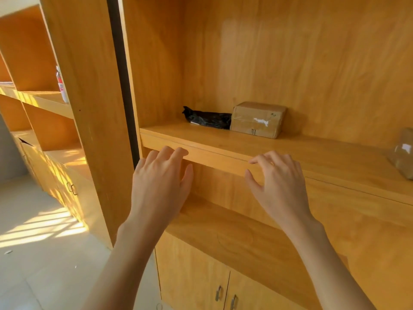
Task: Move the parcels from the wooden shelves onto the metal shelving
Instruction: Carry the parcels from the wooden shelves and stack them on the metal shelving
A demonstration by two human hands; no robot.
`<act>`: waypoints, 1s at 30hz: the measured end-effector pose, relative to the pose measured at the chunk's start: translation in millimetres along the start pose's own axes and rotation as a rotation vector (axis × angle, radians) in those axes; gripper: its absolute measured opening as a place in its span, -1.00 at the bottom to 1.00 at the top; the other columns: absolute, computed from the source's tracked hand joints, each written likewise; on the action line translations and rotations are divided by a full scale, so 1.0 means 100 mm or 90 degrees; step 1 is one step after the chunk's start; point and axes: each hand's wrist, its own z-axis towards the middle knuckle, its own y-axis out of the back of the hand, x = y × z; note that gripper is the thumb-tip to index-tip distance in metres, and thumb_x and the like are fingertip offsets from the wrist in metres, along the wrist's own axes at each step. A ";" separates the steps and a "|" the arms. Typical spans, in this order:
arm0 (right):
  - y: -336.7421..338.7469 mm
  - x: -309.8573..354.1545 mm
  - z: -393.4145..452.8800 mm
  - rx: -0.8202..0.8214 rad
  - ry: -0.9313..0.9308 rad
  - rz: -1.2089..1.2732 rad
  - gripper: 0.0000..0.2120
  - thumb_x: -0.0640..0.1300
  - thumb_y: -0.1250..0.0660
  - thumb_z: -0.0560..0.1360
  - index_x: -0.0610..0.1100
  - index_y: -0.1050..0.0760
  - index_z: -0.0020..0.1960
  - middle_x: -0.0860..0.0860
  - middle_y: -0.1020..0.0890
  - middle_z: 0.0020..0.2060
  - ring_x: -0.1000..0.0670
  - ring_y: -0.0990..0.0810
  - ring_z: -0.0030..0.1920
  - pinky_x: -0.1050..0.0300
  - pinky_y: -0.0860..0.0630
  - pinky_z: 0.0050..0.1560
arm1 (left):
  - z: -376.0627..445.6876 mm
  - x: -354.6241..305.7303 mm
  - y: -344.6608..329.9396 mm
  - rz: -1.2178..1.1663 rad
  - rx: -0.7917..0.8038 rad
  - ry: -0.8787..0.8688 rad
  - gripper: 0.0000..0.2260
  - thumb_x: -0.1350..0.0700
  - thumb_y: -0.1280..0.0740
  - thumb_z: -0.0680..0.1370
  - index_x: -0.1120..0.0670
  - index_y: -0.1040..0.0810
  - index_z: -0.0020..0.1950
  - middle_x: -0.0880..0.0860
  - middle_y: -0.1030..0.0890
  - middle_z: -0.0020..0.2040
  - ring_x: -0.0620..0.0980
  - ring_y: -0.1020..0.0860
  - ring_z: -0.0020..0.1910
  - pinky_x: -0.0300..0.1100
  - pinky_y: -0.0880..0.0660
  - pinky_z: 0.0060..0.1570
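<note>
As we face the wooden shelf (pixel 290 151), our left hand (pixel 162 182) and right hand (pixel 278 182) hover in front of its front edge, both empty with fingers relaxed and slightly spread, touching no parcel. At the back of that shelf lie a black plastic-wrapped parcel (pixel 209 119) and, touching its right end, a brown taped cardboard parcel (pixel 257 119). A third parcel wrapped in clear tape (pixel 403 153) sits at the far right edge of the view, well apart from the other two.
</note>
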 end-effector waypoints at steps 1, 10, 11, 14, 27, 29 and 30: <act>-0.08 -0.04 0.07 -0.005 -0.004 -0.001 -0.82 -0.07 -0.40 0.47 -0.14 -0.60 0.00 -0.05 -0.60 -0.11 -0.13 -0.53 -0.08 0.00 -0.42 -0.07 | 0.09 0.02 -0.08 -0.001 -0.001 -0.006 -0.76 0.02 -0.34 0.53 0.10 -0.62 0.12 0.09 -0.66 0.03 0.13 -0.62 -0.03 0.03 -0.53 -0.02; -0.69 -0.41 0.90 -0.029 -0.021 -0.035 -0.80 -0.05 -0.40 0.47 -0.13 -0.60 0.02 -0.04 -0.60 -0.10 -0.11 -0.52 -0.08 0.02 -0.40 -0.08 | 0.98 0.10 -0.82 -0.029 -0.028 -0.069 -0.76 0.07 -0.39 0.51 0.16 -0.61 0.12 0.13 -0.66 0.02 0.16 -0.62 -0.03 0.02 -0.55 -0.08; -0.75 -0.43 0.96 -0.027 -0.022 -0.041 -0.80 -0.05 -0.40 0.46 -0.13 -0.59 0.03 -0.04 -0.59 -0.10 -0.10 -0.51 -0.09 0.03 -0.39 -0.09 | 1.05 0.11 -0.90 -0.029 -0.023 -0.072 -0.76 0.07 -0.38 0.52 0.16 -0.61 0.12 0.13 -0.65 0.02 0.16 -0.62 -0.03 0.00 -0.54 -0.09; -0.91 -0.54 1.12 -0.014 -0.025 -0.059 -0.79 -0.04 -0.41 0.46 -0.13 -0.60 0.04 -0.03 -0.58 -0.12 -0.09 -0.50 -0.10 0.02 -0.40 -0.08 | 1.27 0.14 -1.16 -0.034 -0.011 -0.088 -0.76 0.08 -0.37 0.52 0.17 -0.60 0.11 0.13 -0.65 -0.02 0.16 -0.61 -0.09 -0.01 -0.53 -0.15; -1.37 -1.09 2.30 0.197 -0.115 -0.178 -0.30 0.34 -0.23 0.46 -0.04 -0.25 0.45 -0.04 -0.37 0.32 -0.09 -0.29 0.30 -0.01 -0.28 0.28 | 2.36 0.29 -2.17 -0.135 -0.041 -0.200 -0.78 0.06 -0.27 0.48 0.17 -0.61 -0.04 0.09 -0.61 -0.23 0.14 -0.55 -0.29 -0.07 -0.47 -0.34; -1.45 -1.16 2.51 0.250 -0.126 -0.180 -0.16 0.41 -0.25 0.38 -0.02 -0.17 0.49 -0.05 -0.31 0.37 -0.08 -0.24 0.35 -0.03 -0.27 0.30 | 2.50 0.32 -2.26 -0.149 -0.046 -0.206 -0.79 0.07 -0.27 0.48 0.17 -0.61 -0.04 0.09 -0.60 -0.24 0.14 -0.53 -0.31 -0.09 -0.44 -0.35; -1.48 -1.20 2.60 0.280 -0.135 -0.177 -0.10 0.44 -0.26 0.34 -0.01 -0.14 0.51 -0.05 -0.29 0.39 -0.08 -0.21 0.37 -0.04 -0.26 0.31 | 2.56 0.33 -2.31 -0.157 -0.048 -0.207 -0.78 0.07 -0.27 0.48 0.16 -0.62 -0.02 0.08 -0.61 -0.24 0.14 -0.53 -0.31 -0.10 -0.43 -0.34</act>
